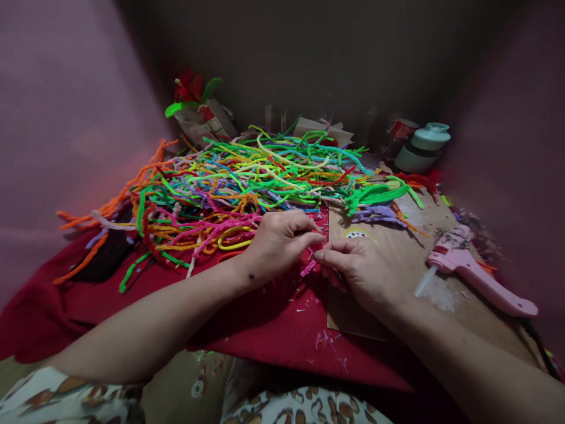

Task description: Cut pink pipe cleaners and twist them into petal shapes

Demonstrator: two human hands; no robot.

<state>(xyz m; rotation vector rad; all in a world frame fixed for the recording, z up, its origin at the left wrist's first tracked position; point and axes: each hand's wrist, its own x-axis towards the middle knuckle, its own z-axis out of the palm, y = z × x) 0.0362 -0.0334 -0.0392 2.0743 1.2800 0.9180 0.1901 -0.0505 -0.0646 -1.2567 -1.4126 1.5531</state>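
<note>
My left hand [285, 242] and my right hand [353, 262] meet above the middle of the red cloth, their fingertips nearly touching. Both are pinched around a small pink fuzzy piece [309, 266], which is mostly hidden by my fingers. Behind my hands spreads a large heap of many-coloured pipe cleaners [265, 171]. A brown board [388, 259] lies under and beside my right hand. Little pink and pale scraps [326, 340] are scattered on the cloth below.
On the board's right side lies a pink glue gun [477, 274] with a clear stick. A green bundle [379, 194] rests on its far edge. Farther back stand a teal-lidded container [424, 147] and, at left, a red flower [189, 87] by boxes.
</note>
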